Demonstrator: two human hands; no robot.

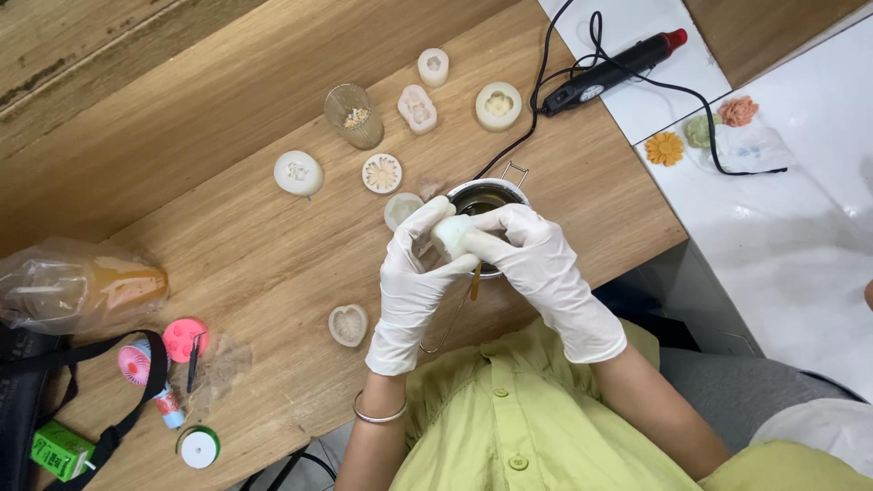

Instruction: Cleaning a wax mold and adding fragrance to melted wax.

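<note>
Above the metal melting pot (488,195), left hand (414,273) and right hand (527,250) clamp one white silicone mould (450,235). Best flexed gently, keeping it over the pot.

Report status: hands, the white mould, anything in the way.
Left hand and right hand, white-gloved, both grip small white silicone mould. Held over round metal pot. Nothing in the way.

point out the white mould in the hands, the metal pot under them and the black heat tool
white mould (450,236), head view, its bare top between the gloves
metal pot (486,193), head view, far rim
black heat tool (611,65), head view, mid body
</note>
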